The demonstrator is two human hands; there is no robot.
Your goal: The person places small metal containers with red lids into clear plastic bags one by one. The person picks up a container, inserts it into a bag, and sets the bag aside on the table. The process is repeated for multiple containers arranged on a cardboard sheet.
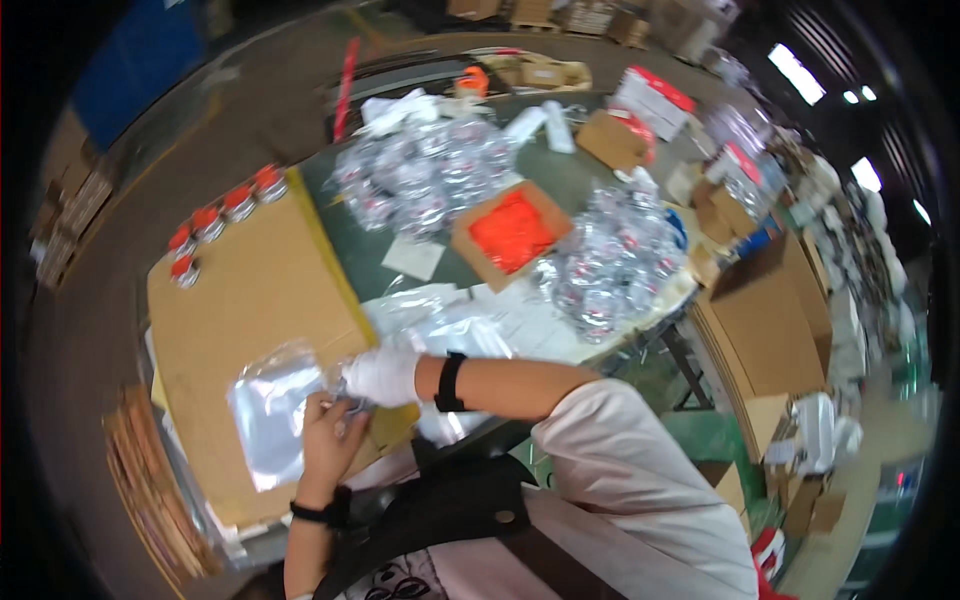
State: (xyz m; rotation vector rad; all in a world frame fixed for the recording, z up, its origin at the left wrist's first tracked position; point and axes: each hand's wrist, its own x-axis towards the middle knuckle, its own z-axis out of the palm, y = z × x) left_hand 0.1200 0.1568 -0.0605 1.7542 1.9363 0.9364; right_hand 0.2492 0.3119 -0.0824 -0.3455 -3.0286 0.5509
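My left hand (333, 438), bare with a black wristband, is closed at the near part of a cardboard sheet (250, 290). My right hand (385, 376), in a white glove, reaches across and meets the left one, its fingers closed too. Between them shows a bit of something clear and shiny, too blurred and covered to name. Under and beside the hands lies a stack of clear plastic bags (268, 410). Several small clear jars with red lids (238, 203) stand in a row along the sheet's far left edge.
Beyond the sheet sit an open carton of red-orange pieces (512, 232) and two heaps of plastic-wrapped clear items, one behind (425, 170) and one right (610, 265). More clear bags (450, 325) lie to the right. Flattened cardboard (150, 480) leans at the left edge; a large carton (770, 310) stands right.
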